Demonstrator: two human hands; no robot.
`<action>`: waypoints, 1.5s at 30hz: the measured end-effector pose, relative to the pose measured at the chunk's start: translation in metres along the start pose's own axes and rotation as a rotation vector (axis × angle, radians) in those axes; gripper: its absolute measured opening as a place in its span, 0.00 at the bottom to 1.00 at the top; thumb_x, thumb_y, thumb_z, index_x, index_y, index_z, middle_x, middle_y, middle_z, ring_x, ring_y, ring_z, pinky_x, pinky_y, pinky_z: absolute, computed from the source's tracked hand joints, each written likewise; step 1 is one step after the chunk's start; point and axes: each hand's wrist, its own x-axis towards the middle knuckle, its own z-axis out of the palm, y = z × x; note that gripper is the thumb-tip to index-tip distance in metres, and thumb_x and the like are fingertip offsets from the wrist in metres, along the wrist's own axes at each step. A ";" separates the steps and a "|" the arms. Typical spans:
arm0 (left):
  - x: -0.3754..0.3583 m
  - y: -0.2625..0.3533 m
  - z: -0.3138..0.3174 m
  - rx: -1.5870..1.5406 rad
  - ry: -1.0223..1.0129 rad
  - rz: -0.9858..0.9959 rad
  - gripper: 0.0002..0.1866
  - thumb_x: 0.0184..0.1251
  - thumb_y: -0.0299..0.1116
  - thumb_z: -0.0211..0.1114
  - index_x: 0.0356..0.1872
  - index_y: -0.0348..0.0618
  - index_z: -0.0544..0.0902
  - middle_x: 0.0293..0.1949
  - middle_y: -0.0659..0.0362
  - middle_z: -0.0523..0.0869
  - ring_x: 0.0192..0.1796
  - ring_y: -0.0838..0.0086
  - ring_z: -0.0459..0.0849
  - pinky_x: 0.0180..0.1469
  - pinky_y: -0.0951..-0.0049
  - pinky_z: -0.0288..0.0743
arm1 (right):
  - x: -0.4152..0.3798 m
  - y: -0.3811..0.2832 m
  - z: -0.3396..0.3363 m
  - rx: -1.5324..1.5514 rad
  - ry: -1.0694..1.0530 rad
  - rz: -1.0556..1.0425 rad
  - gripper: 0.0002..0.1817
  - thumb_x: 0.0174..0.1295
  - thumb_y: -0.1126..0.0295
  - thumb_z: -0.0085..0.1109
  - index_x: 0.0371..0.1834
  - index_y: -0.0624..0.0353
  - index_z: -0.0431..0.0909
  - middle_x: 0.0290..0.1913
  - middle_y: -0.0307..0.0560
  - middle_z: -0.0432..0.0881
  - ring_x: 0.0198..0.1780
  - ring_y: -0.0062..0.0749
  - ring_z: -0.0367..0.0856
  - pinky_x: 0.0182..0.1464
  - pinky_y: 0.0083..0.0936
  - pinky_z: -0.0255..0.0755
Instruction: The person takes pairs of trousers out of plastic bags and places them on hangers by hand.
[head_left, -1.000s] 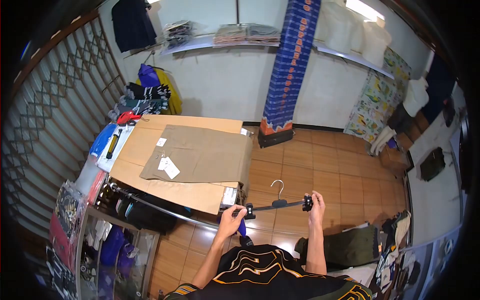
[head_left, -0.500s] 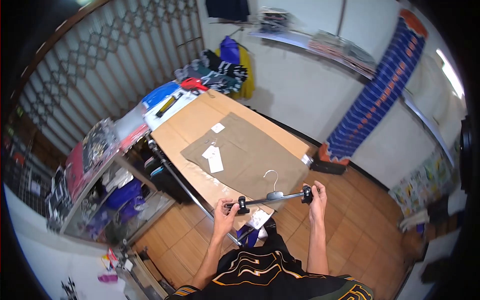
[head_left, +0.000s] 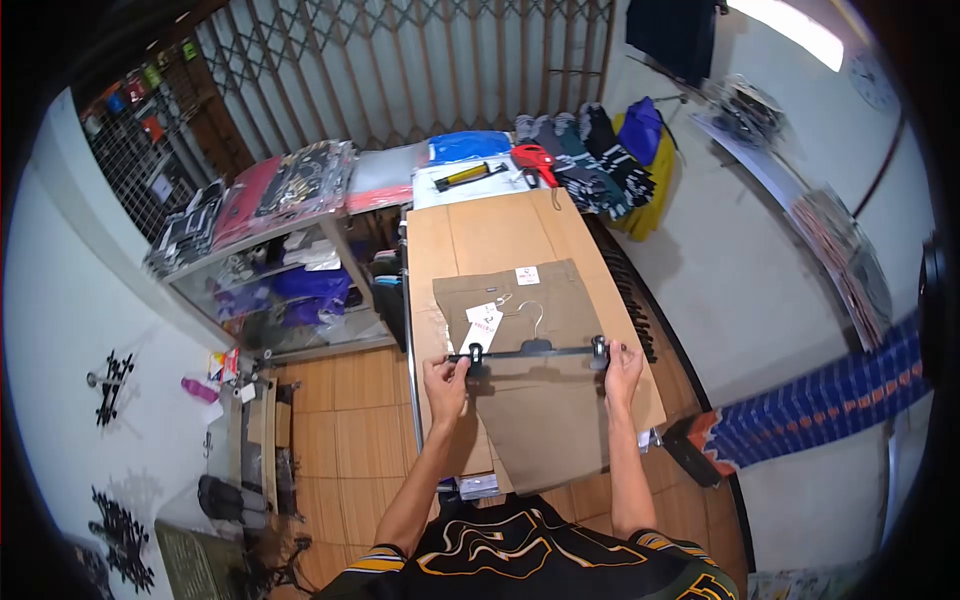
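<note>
A black clip hanger (head_left: 537, 350) with a metal hook is held level between my two hands, above the khaki trousers (head_left: 540, 420). My left hand (head_left: 446, 385) is closed round its left end by one clip. The fingers of my right hand (head_left: 622, 370) grip the opposite end, beside the other clip. The trousers lie flat on the brown cardboard table top (head_left: 500, 232), waistband toward the far side. White tags (head_left: 480, 328) rest near the waistband's left part, and a white sticker (head_left: 527, 275) is on the waistband.
Beyond the table top are a red tool (head_left: 534, 162), a yellow-black pump (head_left: 470, 177) and folded socks (head_left: 590, 165). A glass cabinet (head_left: 280, 290) with packed clothes stands at the left. On the right, a blue patterned roll (head_left: 820, 408) leans by the wall.
The view has turned to the right side of the room's gate, squaring up the table. The hanger, still in both hands, has moved from the table's near edge to over the trousers.
</note>
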 end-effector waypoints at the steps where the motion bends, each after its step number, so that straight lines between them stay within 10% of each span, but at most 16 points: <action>1: 0.011 -0.009 0.004 0.009 0.022 0.002 0.22 0.65 0.30 0.71 0.48 0.33 0.67 0.33 0.56 0.83 0.34 0.80 0.79 0.34 0.82 0.73 | 0.016 0.007 0.006 0.007 -0.020 0.012 0.10 0.72 0.69 0.57 0.46 0.63 0.68 0.41 0.50 0.86 0.35 0.24 0.82 0.33 0.20 0.75; 9: 0.094 -0.037 0.017 0.283 0.108 0.178 0.27 0.54 0.31 0.79 0.50 0.33 0.74 0.41 0.53 0.83 0.41 0.74 0.80 0.46 0.72 0.78 | 0.114 0.043 0.067 -0.227 -0.273 0.039 0.11 0.69 0.72 0.58 0.46 0.70 0.75 0.35 0.52 0.87 0.35 0.30 0.88 0.36 0.21 0.78; 14: 0.133 -0.043 0.024 0.606 0.208 0.244 0.31 0.47 0.39 0.80 0.52 0.35 0.80 0.47 0.44 0.82 0.50 0.53 0.80 0.55 0.57 0.74 | 0.153 0.060 0.096 -0.464 -0.194 -0.110 0.13 0.58 0.67 0.68 0.44 0.62 0.86 0.37 0.51 0.89 0.38 0.33 0.87 0.44 0.27 0.78; 26: 0.177 -0.047 0.043 0.974 0.309 0.064 0.36 0.53 0.53 0.75 0.64 0.55 0.78 0.58 0.49 0.76 0.64 0.54 0.71 0.68 0.55 0.62 | 0.192 0.070 0.135 -0.799 -0.230 -0.095 0.14 0.55 0.57 0.67 0.39 0.49 0.90 0.34 0.44 0.89 0.41 0.41 0.87 0.47 0.37 0.77; 37: 0.177 -0.036 0.043 0.979 0.268 0.110 0.35 0.57 0.52 0.72 0.65 0.50 0.76 0.57 0.49 0.76 0.63 0.54 0.70 0.66 0.55 0.62 | 0.192 0.050 0.149 -0.919 -0.304 -0.063 0.17 0.58 0.58 0.63 0.47 0.53 0.85 0.43 0.51 0.88 0.48 0.49 0.85 0.54 0.42 0.74; 41: 0.179 -0.041 0.042 0.988 0.281 0.139 0.35 0.57 0.53 0.72 0.65 0.51 0.76 0.56 0.49 0.76 0.62 0.54 0.71 0.64 0.55 0.63 | 0.165 0.054 0.181 -0.866 -0.107 -0.406 0.23 0.59 0.60 0.62 0.57 0.56 0.77 0.52 0.55 0.80 0.60 0.51 0.74 0.61 0.49 0.64; 45: 0.178 -0.042 0.042 0.996 0.283 0.144 0.35 0.57 0.54 0.72 0.66 0.52 0.76 0.55 0.50 0.76 0.61 0.54 0.71 0.62 0.54 0.65 | 0.116 0.029 0.230 -0.752 -0.506 -0.657 0.20 0.60 0.67 0.61 0.55 0.61 0.76 0.53 0.55 0.80 0.55 0.52 0.77 0.59 0.44 0.68</action>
